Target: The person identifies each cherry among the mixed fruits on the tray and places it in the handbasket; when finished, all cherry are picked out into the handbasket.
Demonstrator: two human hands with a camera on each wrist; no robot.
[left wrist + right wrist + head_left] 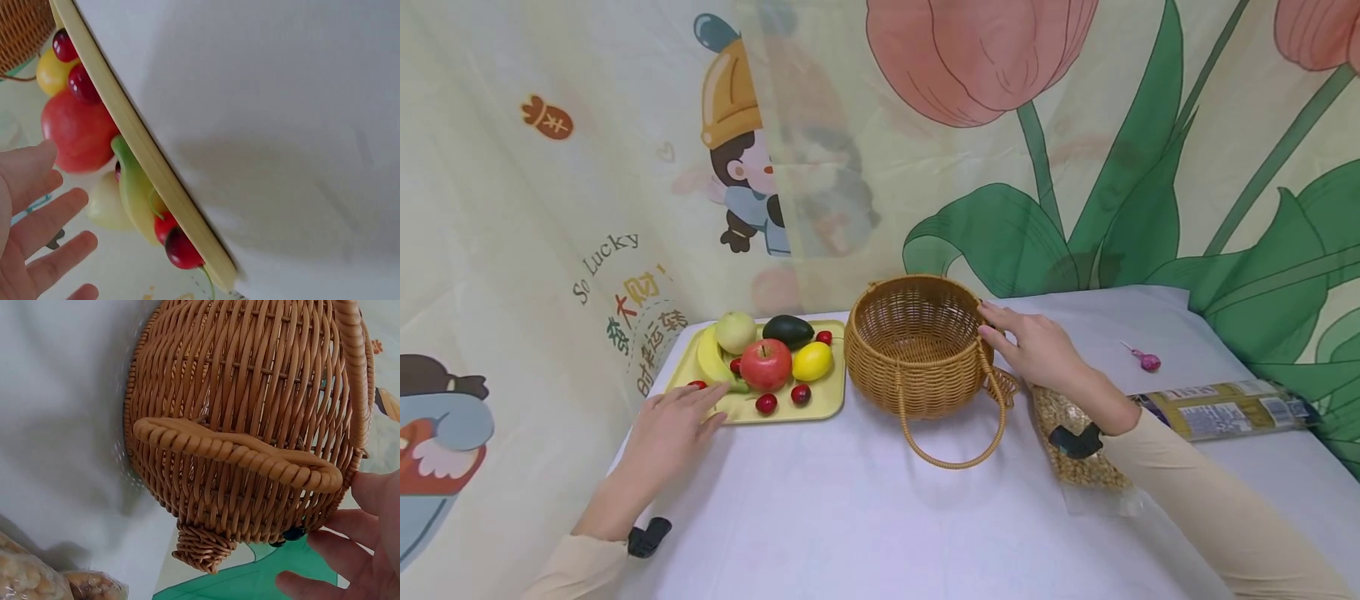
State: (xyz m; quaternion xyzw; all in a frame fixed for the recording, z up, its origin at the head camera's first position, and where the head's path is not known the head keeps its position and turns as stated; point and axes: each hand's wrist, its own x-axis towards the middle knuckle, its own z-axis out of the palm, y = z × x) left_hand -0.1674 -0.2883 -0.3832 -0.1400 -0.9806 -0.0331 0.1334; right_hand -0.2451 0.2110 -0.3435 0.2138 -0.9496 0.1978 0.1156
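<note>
A brown wicker basket stands mid-table, its hoop handle folded down in front. My right hand is at the basket's right rim, fingers extended; close up, thumb and fingertips lie right at the edge of the weave. At the left, a yellow tray bears a banana, a pale green round fruit, a dark green avocado, a red apple, a lemon and several cherries. Over the tray's front left corner, my left hand is spread and holds nothing.
Right of the basket lies a clear bag of tan nuts or beans, partly under my right forearm. Beyond it are a long gold packet and a small magenta thing with a thin stick. A printed curtain hangs behind the table.
</note>
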